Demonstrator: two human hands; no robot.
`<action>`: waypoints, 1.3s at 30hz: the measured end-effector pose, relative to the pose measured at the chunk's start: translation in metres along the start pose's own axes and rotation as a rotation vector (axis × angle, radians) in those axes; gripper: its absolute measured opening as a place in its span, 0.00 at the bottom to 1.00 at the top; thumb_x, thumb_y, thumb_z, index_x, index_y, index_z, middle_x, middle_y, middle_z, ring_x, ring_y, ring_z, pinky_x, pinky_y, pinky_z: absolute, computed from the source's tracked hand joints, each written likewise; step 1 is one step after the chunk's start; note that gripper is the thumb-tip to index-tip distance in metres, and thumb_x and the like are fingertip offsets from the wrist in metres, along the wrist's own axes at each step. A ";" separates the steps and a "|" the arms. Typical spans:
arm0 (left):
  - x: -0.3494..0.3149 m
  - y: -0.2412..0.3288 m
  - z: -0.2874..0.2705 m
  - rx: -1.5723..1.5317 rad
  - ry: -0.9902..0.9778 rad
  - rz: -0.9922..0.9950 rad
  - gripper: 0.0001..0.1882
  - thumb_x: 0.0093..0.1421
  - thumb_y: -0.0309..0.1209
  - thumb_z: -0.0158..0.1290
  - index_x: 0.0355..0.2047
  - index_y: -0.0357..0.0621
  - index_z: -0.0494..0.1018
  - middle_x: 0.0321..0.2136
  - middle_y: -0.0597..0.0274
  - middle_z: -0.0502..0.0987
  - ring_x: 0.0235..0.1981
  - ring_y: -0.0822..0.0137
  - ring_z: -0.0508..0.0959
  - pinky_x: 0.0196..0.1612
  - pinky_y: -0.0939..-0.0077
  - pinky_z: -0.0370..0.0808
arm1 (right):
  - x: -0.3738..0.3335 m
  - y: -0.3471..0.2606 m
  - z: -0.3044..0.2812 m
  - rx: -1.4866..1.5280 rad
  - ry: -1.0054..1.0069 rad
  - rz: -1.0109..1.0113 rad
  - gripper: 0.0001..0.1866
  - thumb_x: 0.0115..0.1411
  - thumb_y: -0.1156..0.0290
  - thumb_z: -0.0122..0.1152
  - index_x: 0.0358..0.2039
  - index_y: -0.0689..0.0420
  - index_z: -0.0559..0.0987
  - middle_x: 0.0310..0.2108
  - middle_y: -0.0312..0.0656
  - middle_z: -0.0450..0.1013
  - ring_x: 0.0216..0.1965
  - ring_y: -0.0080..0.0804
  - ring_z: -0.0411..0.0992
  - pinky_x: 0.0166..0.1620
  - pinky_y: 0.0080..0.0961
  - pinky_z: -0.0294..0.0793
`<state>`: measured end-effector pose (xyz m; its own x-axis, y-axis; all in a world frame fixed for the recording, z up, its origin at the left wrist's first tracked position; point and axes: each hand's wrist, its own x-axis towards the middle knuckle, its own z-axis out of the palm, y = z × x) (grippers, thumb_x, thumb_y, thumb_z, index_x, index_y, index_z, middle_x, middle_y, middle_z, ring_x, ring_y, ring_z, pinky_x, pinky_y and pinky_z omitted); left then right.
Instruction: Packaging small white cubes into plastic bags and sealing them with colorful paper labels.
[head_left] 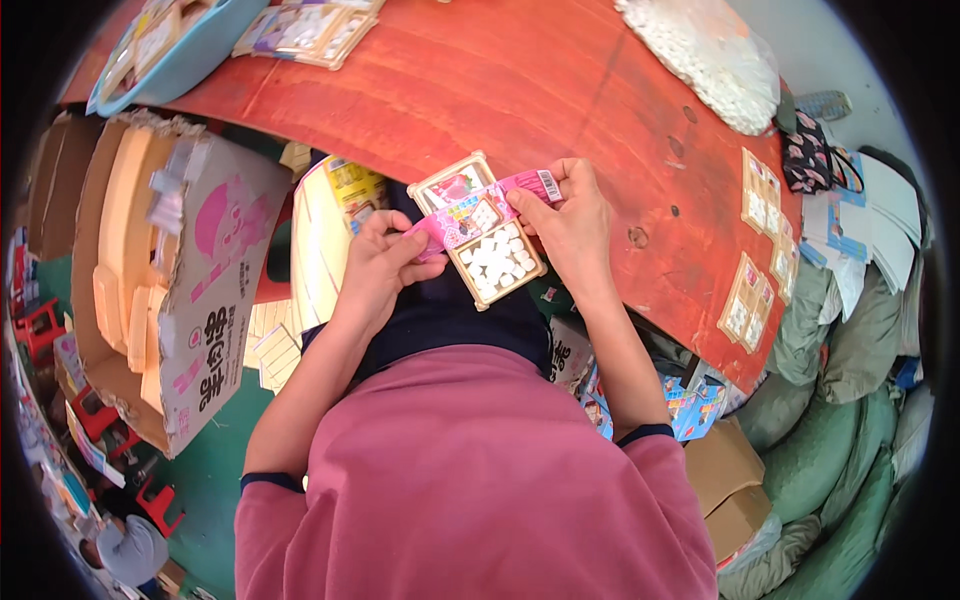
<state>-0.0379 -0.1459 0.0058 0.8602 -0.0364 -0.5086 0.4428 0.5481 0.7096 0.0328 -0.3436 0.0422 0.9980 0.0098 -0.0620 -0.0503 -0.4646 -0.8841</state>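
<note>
Head view: left hand (375,262) and right hand (570,225) pinch pink wrapper (480,212) across candy tray (488,250)

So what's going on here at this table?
A person holds a small tray of white pieces over their lap, at the edge of a red table. The left hand and right hand stretch a pink label strip across it. More filled trays lie on the table to the right.

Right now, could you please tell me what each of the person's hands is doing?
Left hand: closed, pinching the left end of the pink paper band.
Right hand: closed on the band's right end, over the tray of white pieces.
</note>
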 end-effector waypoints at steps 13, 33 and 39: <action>-0.008 -0.009 0.006 0.073 0.000 0.066 0.11 0.61 0.31 0.49 0.43 0.43 0.71 0.38 0.65 0.74 0.40 0.73 0.75 0.33 0.76 0.78 | -0.008 -0.009 0.017 0.018 -0.001 0.025 0.17 0.49 0.72 0.66 0.33 0.62 0.67 0.21 0.42 0.74 0.21 0.27 0.74 0.26 0.25 0.70; 0.000 0.001 0.010 -0.277 -0.239 0.084 0.14 0.61 0.32 0.50 0.43 0.36 0.70 0.38 0.57 0.77 0.38 0.68 0.78 0.42 0.73 0.77 | 0.004 -0.012 0.005 0.698 -0.371 0.288 0.08 0.57 0.72 0.60 0.33 0.59 0.71 0.23 0.37 0.74 0.18 0.18 0.71 0.19 0.11 0.69; 0.008 0.016 0.023 -0.326 -0.338 0.010 0.14 0.61 0.33 0.51 0.43 0.37 0.71 0.38 0.59 0.77 0.37 0.69 0.78 0.42 0.73 0.77 | -0.003 -0.015 0.013 0.986 -0.481 0.311 0.09 0.59 0.67 0.58 0.34 0.57 0.71 0.24 0.36 0.73 0.18 0.15 0.70 0.16 0.10 0.65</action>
<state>-0.0180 -0.1562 0.0245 0.9223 -0.2703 -0.2764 0.3778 0.7816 0.4963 0.0298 -0.3255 0.0498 0.8297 0.4534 -0.3255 -0.5130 0.3896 -0.7649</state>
